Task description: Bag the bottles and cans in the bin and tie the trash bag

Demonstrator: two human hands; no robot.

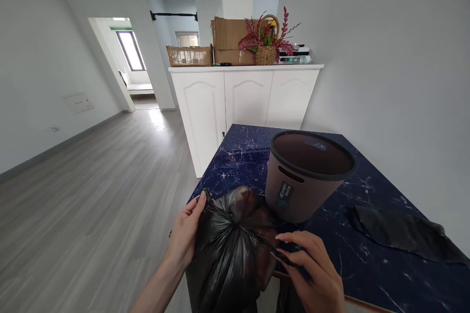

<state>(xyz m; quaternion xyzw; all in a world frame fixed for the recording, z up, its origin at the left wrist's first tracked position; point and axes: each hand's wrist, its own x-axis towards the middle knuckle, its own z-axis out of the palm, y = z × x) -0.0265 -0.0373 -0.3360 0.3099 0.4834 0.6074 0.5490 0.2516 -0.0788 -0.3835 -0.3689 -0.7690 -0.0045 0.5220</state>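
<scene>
A full black garbage bag [231, 249] sits at the near edge of the blue table, its top drawn together into a gathered centre. My left hand [185, 230] pinches a twisted end of the bag on its left side. On the right, my right hand [312, 266] has a thin black strand of the bag between its fingers. Just behind stands a brown trash can [303, 181] with a dark rim, upright, and no liner shows inside it. A flat black plastic bag [407, 230] lies on the table to the right.
The blue marbled table [242, 151] meets a white cabinet [246, 93] at its far end. On the cabinet stand cardboard boxes [189, 56] and a flower basket [265, 54]. Grey wood floor [110, 205] stretches to the left; a wall runs along the right.
</scene>
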